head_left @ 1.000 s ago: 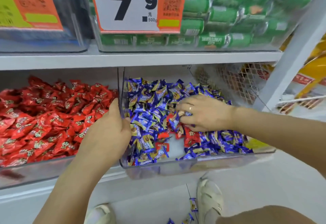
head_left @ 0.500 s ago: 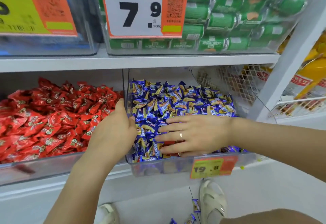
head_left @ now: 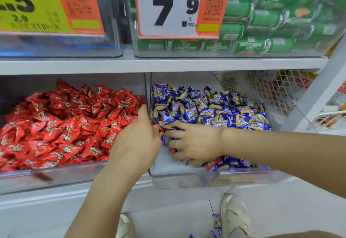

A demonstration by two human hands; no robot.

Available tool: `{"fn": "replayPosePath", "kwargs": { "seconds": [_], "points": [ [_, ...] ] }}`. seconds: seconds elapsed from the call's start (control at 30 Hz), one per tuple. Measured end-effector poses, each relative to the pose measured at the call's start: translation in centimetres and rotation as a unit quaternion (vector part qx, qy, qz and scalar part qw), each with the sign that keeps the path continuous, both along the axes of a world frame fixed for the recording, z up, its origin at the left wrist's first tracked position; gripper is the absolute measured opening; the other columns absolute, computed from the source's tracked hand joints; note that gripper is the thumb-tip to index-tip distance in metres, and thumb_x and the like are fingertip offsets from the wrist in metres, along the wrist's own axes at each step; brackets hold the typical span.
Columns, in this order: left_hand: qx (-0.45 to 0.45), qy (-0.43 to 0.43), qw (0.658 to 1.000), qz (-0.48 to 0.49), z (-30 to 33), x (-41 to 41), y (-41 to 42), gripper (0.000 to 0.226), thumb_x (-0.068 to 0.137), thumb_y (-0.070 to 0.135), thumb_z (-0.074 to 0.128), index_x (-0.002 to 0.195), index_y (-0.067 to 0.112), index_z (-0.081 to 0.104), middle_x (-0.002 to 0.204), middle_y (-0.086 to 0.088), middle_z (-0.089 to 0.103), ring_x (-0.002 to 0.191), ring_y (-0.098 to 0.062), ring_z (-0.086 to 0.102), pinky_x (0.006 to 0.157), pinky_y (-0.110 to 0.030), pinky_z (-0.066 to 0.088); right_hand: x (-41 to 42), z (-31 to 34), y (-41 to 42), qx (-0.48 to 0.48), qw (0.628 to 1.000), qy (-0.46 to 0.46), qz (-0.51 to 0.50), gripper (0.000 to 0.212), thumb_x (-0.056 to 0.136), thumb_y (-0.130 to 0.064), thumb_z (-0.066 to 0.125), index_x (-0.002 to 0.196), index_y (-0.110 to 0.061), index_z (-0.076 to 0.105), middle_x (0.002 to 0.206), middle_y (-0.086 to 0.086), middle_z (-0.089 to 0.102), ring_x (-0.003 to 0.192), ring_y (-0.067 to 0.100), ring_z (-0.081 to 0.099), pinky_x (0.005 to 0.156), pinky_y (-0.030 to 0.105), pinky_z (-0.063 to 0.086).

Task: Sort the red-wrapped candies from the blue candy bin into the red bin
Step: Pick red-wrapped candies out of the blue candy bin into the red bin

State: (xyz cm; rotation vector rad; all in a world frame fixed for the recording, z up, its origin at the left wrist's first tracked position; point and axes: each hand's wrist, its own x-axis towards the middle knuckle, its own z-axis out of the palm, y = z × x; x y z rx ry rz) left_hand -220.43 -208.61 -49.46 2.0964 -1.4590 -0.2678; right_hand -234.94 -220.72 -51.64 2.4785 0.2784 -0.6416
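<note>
Red-wrapped candies lie scattered among blue candies.

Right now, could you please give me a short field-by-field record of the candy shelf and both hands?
red bin: clear bin on the left, heaped with red-wrapped candies
blue bin: clear bin on the right, mostly blue candies
strays: a few red wrappers near the blue bin's front
left hand: left hand at the divider between the bins; its grip cannot be made out
right hand: right hand inside the blue bin, fingers spread over the candies
floor: one blue candy beside a pale shoe
</note>
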Motion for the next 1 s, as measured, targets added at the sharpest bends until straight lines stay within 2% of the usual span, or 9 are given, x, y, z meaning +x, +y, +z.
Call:
{"fn": "replayPosePath", "kwargs": {
  "seconds": [0.17, 0.33, 0.47, 0.57, 0.67, 0.73, 0.87, 0.93, 1.0],
  "points": [
    [0.018, 0.001, 1.0, -0.009, 0.1, 0.1, 0.1, 0.051, 0.097, 0.023, 0.04, 0.144, 0.012, 0.023, 0.119, -0.02, 0.059, 0.102, -0.038, 0.056, 0.07, -0.035, 0.033, -4.7, 2.0, -1.9, -0.05, 0.991, -0.019, -0.126, 0.034, 0.065, -0.051, 0.068, 0.088, -0.025, 0.071, 0.11, 0.009, 0.064, 0.12, 0.034, 0.052, 0.095, 0.053, 0.045],
    [0.036, 0.003, 0.999, -0.012, 0.3, -0.1, 0.3, 0.053, 0.096, 0.023, 0.042, 0.144, 0.012, 0.023, 0.113, -0.02, 0.062, 0.102, -0.039, 0.057, 0.073, -0.038, 0.037, -9.7, 3.4, -3.5, 0.001, 0.951, -0.168, -0.259, 0.041, 0.084, -0.058, 0.043, 0.096, -0.028, 0.068, 0.117, 0.008, 0.063, 0.111, 0.033, 0.058, 0.097, 0.05, 0.045],
    [0.067, 0.008, 0.998, -0.01, 0.8, -0.2, 0.4, 0.062, 0.094, 0.029, 0.047, 0.147, 0.011, 0.019, 0.134, -0.019, 0.049, 0.116, -0.036, 0.051, 0.086, -0.039, 0.039, -13.0, 4.5, -2.5, 0.109, 0.872, -0.25, -0.406, 0.068, 0.085, -0.076, 0.02, 0.113, -0.037, 0.068, 0.126, 0.004, 0.061, 0.119, 0.029, 0.054, 0.101, 0.045, 0.039],
    [0.009, -0.108, 0.994, 0.001, 1.6, -0.3, 0.2, 0.072, 0.088, 0.031, 0.058, 0.144, 0.001, 0.024, 0.138, -0.02, 0.042, 0.122, -0.039, 0.043, 0.099, -0.044, 0.035, -14.2, 5.6, -1.2, 0.177, 0.775, -0.368, -0.483, 0.051, 0.087, -0.063, 0.045, 0.121, -0.031, 0.065, 0.136, 0.005, 0.054, 0.127, 0.021, 0.046, 0.106, 0.032, 0.03],
    [-0.145, -0.146, 0.978, -0.046, 2.2, -1.6, -0.5, 0.044, 0.086, 0.013, 0.061, 0.127, 0.001, 0.051, 0.115, -0.019, 0.059, 0.105, -0.039, 0.053, 0.092, -0.043, 0.039, -14.2, 5.6, 0.3, 0.197, 0.735, -0.412, -0.501, 0.038, 0.089, -0.04, 0.06, 0.124, -0.024, 0.063, 0.128, 0.002, 0.058, 0.121, 0.017, 0.05, 0.099, 0.026, 0.033],
    [-0.148, -0.111, 0.978, -0.095, 2.6, -3.1, -1.1, 0.032, 0.089, 0.009, 0.053, 0.121, 0.01, 0.06, 0.114, -0.012, 0.064, 0.102, -0.034, 0.059, 0.088, -0.039, 0.043, -13.2, 4.9, 1.7, 0.233, 0.72, -0.412, -0.507, 0.043, 0.088, -0.038, 0.063, 0.129, -0.026, 0.058, 0.129, 0.0, 0.055, 0.121, 0.016, 0.049, 0.099, 0.026, 0.036],
    [0.124, -0.12, 0.975, -0.14, 0.9, -5.4, -3.1, 0.047, 0.094, 0.03, 0.052, 0.136, 0.015, 0.042, 0.133, -0.01, 0.051, 0.12, -0.029, 0.05, 0.097, -0.037, 0.042, -11.2, 1.9, 2.7, 0.197, 0.751, -0.302, -0.554, 0.061, 0.083, -0.05, 0.063, 0.14, -0.039, 0.042, 0.145, -0.003, 0.039, 0.132, 0.021, 0.035, 0.103, 0.034, 0.037],
    [0.268, -0.16, 0.943, -0.117, 0.0, -5.5, -3.9, 0.07, 0.089, 0.044, 0.057, 0.141, 0.009, 0.027, 0.136, -0.016, 0.042, 0.125, -0.033, 0.044, 0.099, -0.038, 0.039, -11.5, 1.5, 2.5, 0.132, 0.738, -0.245, -0.614, 0.07, 0.081, -0.053, 0.063, 0.143, -0.037, 0.034, 0.141, 0.003, 0.039, 0.129, 0.027, 0.037, 0.099, 0.04, 0.041],
    [0.327, -0.161, 0.928, -0.084, -0.4, -5.3, -4.5, 0.084, 0.082, 0.051, 0.063, 0.14, 0.006, 0.024, 0.137, -0.017, 0.039, 0.125, -0.035, 0.043, 0.096, -0.039, 0.041, -12.1, 1.7, 2.1, 0.137, 0.714, -0.213, -0.652, 0.08, 0.079, -0.054, 0.066, 0.145, -0.032, 0.027, 0.136, 0.009, 0.043, 0.125, 0.029, 0.043, 0.096, 0.039, 0.044]
  ]
}}
